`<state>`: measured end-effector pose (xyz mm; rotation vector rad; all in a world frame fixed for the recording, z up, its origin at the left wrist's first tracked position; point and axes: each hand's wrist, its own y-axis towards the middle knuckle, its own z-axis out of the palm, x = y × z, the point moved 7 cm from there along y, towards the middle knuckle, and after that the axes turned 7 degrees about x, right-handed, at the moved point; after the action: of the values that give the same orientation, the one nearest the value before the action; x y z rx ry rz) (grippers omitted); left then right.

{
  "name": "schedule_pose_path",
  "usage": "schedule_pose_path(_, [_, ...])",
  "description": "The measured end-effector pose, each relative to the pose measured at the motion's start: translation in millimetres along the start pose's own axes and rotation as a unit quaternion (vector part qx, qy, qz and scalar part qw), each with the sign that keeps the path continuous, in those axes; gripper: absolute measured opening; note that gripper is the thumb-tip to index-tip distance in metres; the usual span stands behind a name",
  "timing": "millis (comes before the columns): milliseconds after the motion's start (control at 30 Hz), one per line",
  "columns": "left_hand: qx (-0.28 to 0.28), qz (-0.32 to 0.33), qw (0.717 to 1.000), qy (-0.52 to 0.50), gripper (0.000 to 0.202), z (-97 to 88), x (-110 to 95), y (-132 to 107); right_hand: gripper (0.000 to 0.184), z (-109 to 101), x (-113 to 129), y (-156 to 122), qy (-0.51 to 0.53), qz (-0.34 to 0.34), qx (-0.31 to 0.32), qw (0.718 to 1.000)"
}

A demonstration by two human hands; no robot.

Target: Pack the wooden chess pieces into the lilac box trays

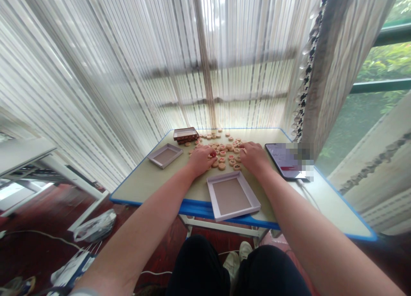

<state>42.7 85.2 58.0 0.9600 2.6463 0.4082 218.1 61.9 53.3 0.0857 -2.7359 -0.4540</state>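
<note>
Round wooden Chinese chess pieces lie scattered across the middle of the table, several marked in red or dark characters. My left hand is at the left side of the scatter, its fingers bent and closed on a chess piece. A small red spot shows by its fingertips; I cannot tell what it is. On the right side, my right hand has its fingers curled down, closed on a chess piece at the edge of the group. Both palms are hidden. An open shallow box half lies nearest me, between my forearms.
Another shallow box half lies at the left, and stacked brown boxes stand behind it. A phone with a white cable rests at the right. The table has a blue edge; curtains hang behind it.
</note>
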Motion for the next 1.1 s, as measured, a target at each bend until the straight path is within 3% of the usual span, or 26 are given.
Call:
schedule_pose_path(133, [0.001,0.004,1.000,-0.015,0.012,0.7,1,0,0.034,-6,-21,-5,-0.062,0.127,0.009,0.990])
schedule_pose_path(233, [0.008,0.002,1.000,-0.016,0.016,1.6,1,1,0.037,-2,-31,-6,-0.083,0.175,0.051,0.980])
schedule_pose_path(367, [0.019,-0.004,1.000,-0.013,0.019,2.6,0,1,0.038,5,-33,-2,-0.072,0.161,0.076,0.981])
schedule_pose_path(800, [0.034,0.026,0.999,0.015,0.016,-0.8,-4,-5,0.033,6,-30,1,0.006,0.137,0.051,0.989])
schedule_pose_path(1100, [0.040,0.013,0.999,0.023,0.022,1.1,-2,-4,0.030,5,-29,3,0.007,0.132,0.039,0.990])
